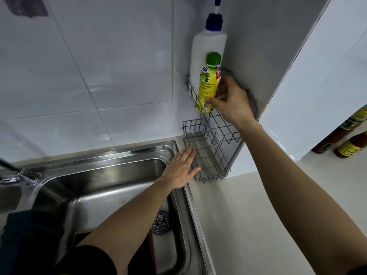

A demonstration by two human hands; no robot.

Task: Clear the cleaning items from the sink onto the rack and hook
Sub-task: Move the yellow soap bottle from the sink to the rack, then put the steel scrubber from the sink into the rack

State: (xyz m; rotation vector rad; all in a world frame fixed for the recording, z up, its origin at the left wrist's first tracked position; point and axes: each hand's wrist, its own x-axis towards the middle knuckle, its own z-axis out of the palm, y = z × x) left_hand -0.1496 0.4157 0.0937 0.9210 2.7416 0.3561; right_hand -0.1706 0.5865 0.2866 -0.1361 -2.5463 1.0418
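Note:
A yellow dish-soap bottle with a green cap point(209, 82) stands tilted in the upper tier of a wire corner rack point(216, 135). My right hand point(231, 102) grips its lower part, thumb across the front. Behind it stands a tall white pump bottle with a blue top point(206, 46). My left hand point(182, 167) lies flat, fingers spread, on the sink's right rim beside the rack's bare lower tier. A steel wool scrubber point(160, 222) lies in the steel sink point(111, 183), partly hidden by my left forearm.
A faucet point(14, 169) stands at the sink's left. A purple cloth point(25, 5) hangs on the tiled wall at top left. Sauce bottles point(345, 141) stand on the counter at far right behind a white partition. Cream countertop point(248, 225) runs right of the sink.

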